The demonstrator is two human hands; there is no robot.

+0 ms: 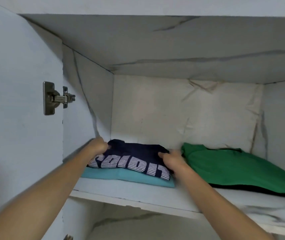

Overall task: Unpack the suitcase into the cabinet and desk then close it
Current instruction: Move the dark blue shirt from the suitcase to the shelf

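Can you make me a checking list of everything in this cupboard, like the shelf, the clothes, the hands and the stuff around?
Surface: white shelf, holding folded clothes.
Job's things: navy shirt with white striped letters lies on a folded teal garment; green garment lies to their right.
Clutter: nothing seen.
Hands: left hand grips the navy shirt's left edge; right hand grips its right edge, fingers curled.
Cables: nothing seen.
Surroundings: open cabinet door at left with a metal hinge; marbled walls.

Left grip (98,146); right grip (171,158) — both curled
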